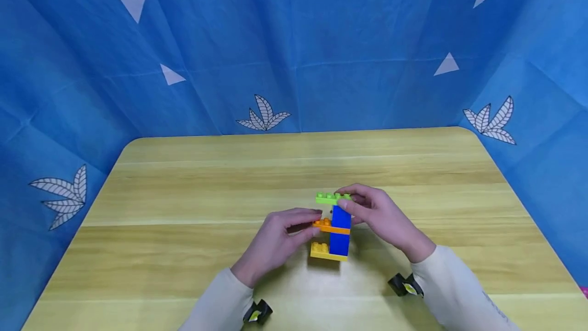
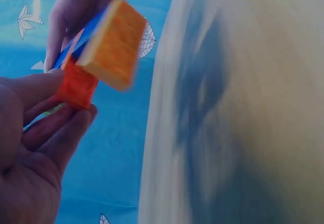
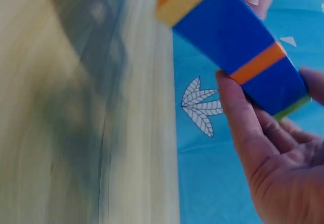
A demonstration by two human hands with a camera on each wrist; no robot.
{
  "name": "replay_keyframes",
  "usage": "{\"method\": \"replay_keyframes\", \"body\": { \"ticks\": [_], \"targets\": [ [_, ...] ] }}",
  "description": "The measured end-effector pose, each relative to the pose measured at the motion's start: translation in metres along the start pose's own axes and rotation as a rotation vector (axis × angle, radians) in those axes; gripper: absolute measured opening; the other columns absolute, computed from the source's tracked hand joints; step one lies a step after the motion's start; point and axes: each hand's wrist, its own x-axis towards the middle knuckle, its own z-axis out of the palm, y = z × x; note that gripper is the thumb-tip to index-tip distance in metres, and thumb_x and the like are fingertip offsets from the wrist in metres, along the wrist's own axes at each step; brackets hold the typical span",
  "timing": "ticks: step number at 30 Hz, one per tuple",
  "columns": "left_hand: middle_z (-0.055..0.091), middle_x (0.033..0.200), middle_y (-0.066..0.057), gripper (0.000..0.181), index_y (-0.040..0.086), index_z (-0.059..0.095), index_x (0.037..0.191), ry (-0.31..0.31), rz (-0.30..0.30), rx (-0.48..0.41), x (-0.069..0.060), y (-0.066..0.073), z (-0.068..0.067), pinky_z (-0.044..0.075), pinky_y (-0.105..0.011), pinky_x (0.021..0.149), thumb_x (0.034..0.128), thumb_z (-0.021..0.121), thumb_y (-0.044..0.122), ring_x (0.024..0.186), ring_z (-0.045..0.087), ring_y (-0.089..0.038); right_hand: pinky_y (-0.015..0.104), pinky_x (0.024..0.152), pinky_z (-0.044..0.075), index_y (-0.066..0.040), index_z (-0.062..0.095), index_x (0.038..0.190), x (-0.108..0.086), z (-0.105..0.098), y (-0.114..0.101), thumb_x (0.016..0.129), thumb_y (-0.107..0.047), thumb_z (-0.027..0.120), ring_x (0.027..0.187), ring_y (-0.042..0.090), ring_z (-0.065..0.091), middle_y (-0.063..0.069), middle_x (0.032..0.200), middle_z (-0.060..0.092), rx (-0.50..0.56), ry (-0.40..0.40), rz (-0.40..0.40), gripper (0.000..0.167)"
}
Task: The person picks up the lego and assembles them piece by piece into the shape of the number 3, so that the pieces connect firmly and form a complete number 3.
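Between both hands is a stack of toy building bricks: a yellow plate [image 1: 328,252] at the bottom, a lower blue brick [image 1: 339,244], an orange plate [image 1: 337,229], an upper blue brick [image 1: 341,217] and a green plate [image 1: 326,198] on top. The plates jut out to the left of the blue bricks. My left hand [image 1: 283,236] pinches the jutting end of the orange plate between thumb and fingers. From the right, my right hand [image 1: 377,215] grips the green plate and upper blue brick. Both wrist views show the stack lifted off the table.
The wooden table [image 1: 184,208] lies below, with shadows of the hands and stack on it. A blue cloth [image 1: 294,40] with white leaf and triangle prints hangs around its back and sides. A black strap piece [image 1: 405,285] hangs at each wrist.
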Motion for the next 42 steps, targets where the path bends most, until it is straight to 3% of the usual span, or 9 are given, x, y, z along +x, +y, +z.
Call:
{"method": "replay_keyframes", "body": {
  "ticks": [3, 8, 16, 19, 25, 29, 35, 37, 42],
  "targets": [
    [0.068, 0.117, 0.0, 0.03, 0.008, 0.071, 0.121, 0.036, 0.026, 0.002, 0.006, 0.002, -0.002, 0.053, -0.03, 0.087, 0.0909, 0.071, 0.01, 0.105, 0.064, -0.011, 0.041, 0.074, 0.058, 0.006, 0.054, 0.128, 0.008, 0.0, -0.002, 0.102, -0.031, 0.056, 0.087, 0.028, 0.068, 0.016, 0.105, 0.067, 0.033, 0.034, 0.048, 0.045],
    [0.071, 0.106, 0.006, 0.025, 0.011, 0.075, 0.112, 0.12, 0.01, 0.04, 0.014, 0.001, -0.006, 0.055, -0.025, 0.08, 0.0874, 0.075, 0.007, 0.093, 0.066, -0.007, 0.038, 0.075, 0.058, 0.008, 0.053, 0.128, 0.016, 0.004, -0.005, 0.103, -0.034, 0.053, 0.092, 0.029, 0.064, 0.018, 0.106, 0.063, 0.071, 0.108, 0.09, 0.05],
    [0.073, 0.104, 0.003, 0.02, 0.01, 0.077, 0.108, 0.211, -0.01, 0.048, 0.033, -0.001, -0.009, 0.055, -0.023, 0.077, 0.0885, 0.074, 0.01, 0.096, 0.067, -0.011, 0.033, 0.097, 0.047, 0.006, 0.043, 0.143, 0.007, 0.01, -0.002, 0.102, -0.021, 0.056, 0.124, 0.029, 0.053, 0.02, 0.139, 0.051, 0.123, 0.213, 0.012, 0.051],
    [0.073, 0.104, 0.002, 0.019, 0.011, 0.077, 0.108, 0.212, -0.049, 0.028, 0.041, -0.001, -0.01, 0.055, -0.023, 0.076, 0.0889, 0.074, 0.012, 0.094, 0.068, -0.012, 0.03, 0.098, 0.045, 0.003, 0.046, 0.142, 0.006, 0.01, 0.0, 0.1, -0.018, 0.059, 0.125, 0.025, 0.052, 0.016, 0.139, 0.052, 0.11, 0.253, -0.002, 0.049],
    [0.073, 0.1, 0.001, 0.02, 0.011, 0.077, 0.108, 0.22, -0.155, -0.039, 0.049, -0.004, -0.01, 0.056, -0.026, 0.073, 0.088, 0.075, 0.012, 0.092, 0.068, -0.014, 0.027, 0.097, 0.045, 0.004, 0.048, 0.141, 0.013, 0.014, 0.004, 0.099, -0.01, 0.06, 0.126, 0.025, 0.052, 0.016, 0.14, 0.052, 0.196, 0.307, 0.01, 0.046],
    [0.073, 0.099, 0.003, 0.02, 0.012, 0.077, 0.107, 0.225, -0.215, -0.02, 0.053, -0.007, -0.01, 0.055, -0.028, 0.065, 0.087, 0.076, 0.013, 0.092, 0.068, -0.014, 0.028, 0.098, 0.044, 0.002, 0.049, 0.14, 0.019, 0.016, 0.006, 0.098, -0.009, 0.061, 0.125, 0.024, 0.052, 0.015, 0.14, 0.052, 0.202, 0.326, 0.022, 0.045],
    [0.073, 0.1, 0.004, 0.019, 0.014, 0.078, 0.105, 0.218, -0.258, 0.006, 0.059, -0.013, -0.012, 0.05, -0.027, 0.058, 0.0862, 0.077, 0.014, 0.093, 0.066, -0.017, 0.032, 0.099, 0.044, 0.002, 0.05, 0.14, 0.028, 0.015, 0.01, 0.098, -0.007, 0.06, 0.126, 0.026, 0.052, 0.016, 0.14, 0.052, 0.206, 0.33, 0.04, 0.045],
    [0.073, 0.099, 0.004, 0.018, 0.014, 0.078, 0.104, 0.212, -0.272, 0.029, 0.061, -0.014, -0.012, 0.051, -0.028, 0.061, 0.0863, 0.077, 0.013, 0.093, 0.066, -0.017, 0.032, 0.099, 0.044, 0.003, 0.05, 0.14, 0.032, 0.015, 0.012, 0.098, -0.007, 0.06, 0.125, 0.027, 0.053, 0.017, 0.138, 0.053, 0.212, 0.324, 0.054, 0.044],
    [0.073, 0.098, 0.004, 0.015, 0.013, 0.079, 0.1, 0.188, -0.312, 0.102, 0.069, -0.02, -0.012, 0.054, -0.033, 0.082, 0.0856, 0.077, 0.01, 0.097, 0.066, -0.018, 0.028, 0.096, 0.047, 0.005, 0.052, 0.137, 0.041, 0.013, 0.023, 0.096, -0.005, 0.061, 0.123, 0.028, 0.054, 0.019, 0.135, 0.055, 0.21, 0.314, 0.117, 0.043]
  ]
}}
